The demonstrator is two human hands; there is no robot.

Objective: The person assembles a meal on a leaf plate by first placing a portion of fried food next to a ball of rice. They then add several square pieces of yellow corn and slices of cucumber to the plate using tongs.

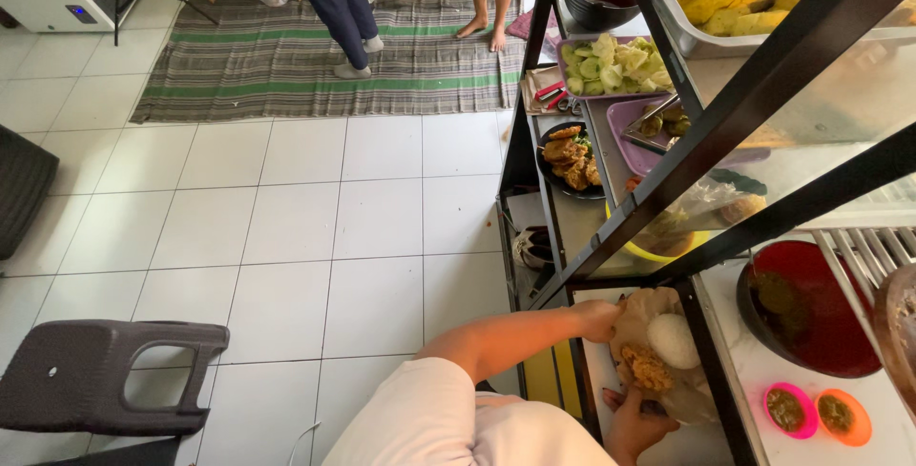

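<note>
Looking down at a food stall counter, brown wrapping paper (637, 311) spread on the white counter (689, 444) with a mound of white rice (674, 340) and a piece of fried crumbly stuff (647, 367) beside it. Left hand (599, 319) pinching the far edge of the paper, fingers curled on it. Right hand (632, 425) at the near edge, palm under the sheet, fingers partly open and cupping it. Probably floppy and thin, that paper, a bit greasy, easy to tear once damp. Rice soft and sticky, likely to slump if tipped. Best grabbed by the paper edges, both sides, never by the food. Red bowl (811, 309) of dark sauce just beside, two small sambal cups (788, 410) nearby.
</note>
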